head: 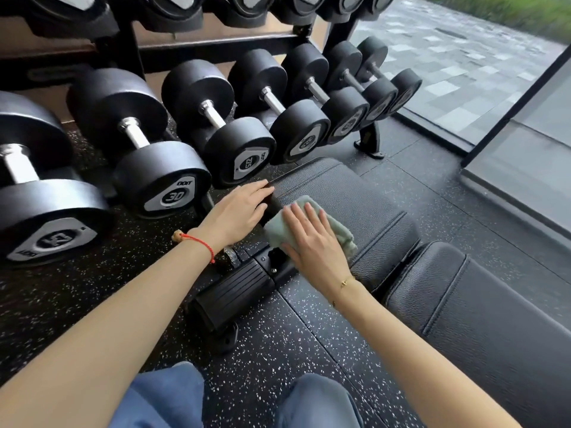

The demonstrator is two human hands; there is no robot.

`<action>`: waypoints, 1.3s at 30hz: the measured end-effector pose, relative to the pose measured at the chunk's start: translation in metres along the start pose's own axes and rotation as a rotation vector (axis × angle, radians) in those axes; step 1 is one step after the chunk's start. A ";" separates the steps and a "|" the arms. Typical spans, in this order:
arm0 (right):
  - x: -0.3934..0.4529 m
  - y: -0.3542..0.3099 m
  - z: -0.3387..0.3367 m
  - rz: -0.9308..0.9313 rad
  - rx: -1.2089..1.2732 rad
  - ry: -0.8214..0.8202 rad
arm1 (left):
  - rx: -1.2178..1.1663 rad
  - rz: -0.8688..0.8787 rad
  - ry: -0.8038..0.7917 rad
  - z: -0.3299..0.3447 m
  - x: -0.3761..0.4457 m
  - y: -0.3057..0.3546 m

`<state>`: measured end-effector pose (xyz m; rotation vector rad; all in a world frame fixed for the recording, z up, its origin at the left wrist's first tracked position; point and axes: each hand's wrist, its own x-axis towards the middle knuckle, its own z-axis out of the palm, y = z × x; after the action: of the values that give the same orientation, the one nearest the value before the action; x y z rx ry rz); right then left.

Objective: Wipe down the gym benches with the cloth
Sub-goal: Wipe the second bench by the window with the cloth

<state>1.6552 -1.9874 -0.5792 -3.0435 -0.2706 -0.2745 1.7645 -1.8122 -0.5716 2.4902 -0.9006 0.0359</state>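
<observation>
Blue-jeaned knees [173, 393] sat lowest in my view, over the black speckled rubber floor [278, 350]. Both of my bare forearms reached forward from there. Beyond the knees, the bench's ribbed black foot [234, 293] stood on the floor, with the metal frame bracket [272, 261] just above it.

My right hand [312, 239] lay flat, fingers spread wide, pressing the pale green cloth [336, 227] onto the near edge of the bench seat pad [349, 199]. It gripped nothing; the palm simply held the folded cloth down against the black textured upholstery, part of the cloth hanging over the pad's edge toward the bracket. A thin gold bracelet [344, 284] circled that wrist.

My left hand [239, 213] rested open on the left corner of the same pad, fingertips curled lightly over its edge, closed around nothing. A red cord bracelet [200, 242] sat on that wrist.

To the right, the bench's longer back pad [482, 307] ran toward the lower right corner, separated from the seat pad by a narrow gap.

Farther off, a dumbbell rack [216, 41] held a row of black dumbbells; the one marked 30 [160, 183] stood just left of my left hand. Past the rack's right foot, a glass wall [457, 72] showed wet grey paving outside.
</observation>
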 end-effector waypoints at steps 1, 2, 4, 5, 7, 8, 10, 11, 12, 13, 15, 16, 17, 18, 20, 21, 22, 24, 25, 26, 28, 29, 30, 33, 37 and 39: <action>0.014 -0.007 0.003 0.022 -0.018 -0.008 | 0.001 0.000 0.004 -0.002 -0.001 -0.001; 0.022 -0.012 0.004 0.041 -0.026 -0.015 | -0.001 -0.005 0.003 -0.003 -0.002 -0.002; 0.019 -0.013 0.002 0.048 -0.030 -0.018 | -0.008 -0.013 -0.012 -0.006 -0.005 -0.001; 0.009 -0.010 -0.002 0.042 -0.027 -0.010 | -0.008 -0.011 -0.023 -0.007 -0.006 0.000; -0.023 -0.001 -0.010 0.041 -0.010 0.027 | 0.000 -0.001 -0.038 -0.008 -0.008 0.001; -0.040 0.004 -0.014 0.057 0.017 0.044 | 0.002 0.003 -0.042 -0.009 -0.009 0.001; -0.057 0.012 -0.019 0.082 0.066 0.057 | 0.000 0.001 -0.042 -0.011 -0.010 0.001; -0.054 0.014 -0.019 0.085 0.068 0.038 | -0.004 0.000 -0.038 -0.011 -0.010 0.001; -0.043 0.012 -0.019 0.084 0.064 0.008 | -0.009 -0.001 -0.037 -0.011 -0.009 0.002; -0.027 0.009 -0.019 0.075 0.070 -0.021 | -0.011 0.000 -0.035 -0.010 -0.008 0.002; 0.010 0.000 -0.017 0.069 0.105 -0.061 | -0.011 -0.001 -0.027 -0.008 -0.005 0.004; 0.023 -0.004 -0.015 0.078 0.116 -0.073 | -0.017 -0.005 -0.024 -0.007 -0.004 0.005; 0.029 -0.005 -0.015 0.083 0.128 -0.079 | -0.024 -0.011 -0.024 -0.005 -0.003 0.007; 0.027 -0.005 -0.015 0.076 0.144 -0.078 | -0.029 -0.016 -0.028 -0.003 -0.003 0.007; 0.000 0.003 -0.016 0.026 0.161 -0.045 | -0.030 -0.019 -0.041 0.000 -0.003 0.008; -0.020 0.009 -0.015 0.003 0.152 -0.008 | -0.027 -0.017 -0.051 0.002 -0.003 0.008; -0.040 0.015 -0.016 -0.011 0.142 0.034 | -0.025 -0.015 -0.059 0.002 -0.003 0.007; -0.063 0.028 -0.014 -0.003 0.130 0.079 | -0.029 -0.020 -0.064 0.003 -0.003 0.006; -0.061 0.030 -0.013 0.008 0.121 0.080 | -0.033 -0.024 -0.061 0.003 -0.004 0.005; -0.051 0.028 -0.012 0.020 0.115 0.066 | -0.035 -0.026 -0.057 0.003 -0.003 0.005; -0.018 0.019 -0.011 0.050 0.130 0.011 | -0.031 -0.027 -0.045 0.004 -0.002 0.007; -0.002 0.015 -0.011 0.067 0.143 -0.017 | -0.029 -0.034 -0.033 0.005 -0.001 0.009; 0.008 0.014 -0.011 0.086 0.148 -0.033 | -0.030 -0.043 -0.020 0.006 -0.001 0.012; -0.004 0.018 -0.011 0.069 0.199 -0.024 | -0.020 -0.046 -0.015 0.008 0.001 0.020; -0.072 0.050 -0.011 0.078 0.231 0.069 | 0.044 -0.033 -0.040 0.010 0.003 0.026; -0.076 0.087 -0.016 0.203 0.296 0.107 | 0.056 -0.042 -0.058 0.010 0.003 0.028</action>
<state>1.5945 -2.0869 -0.5827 -2.7251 0.0061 -0.3476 1.7482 -1.8367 -0.5676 2.5733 -0.8818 -0.0256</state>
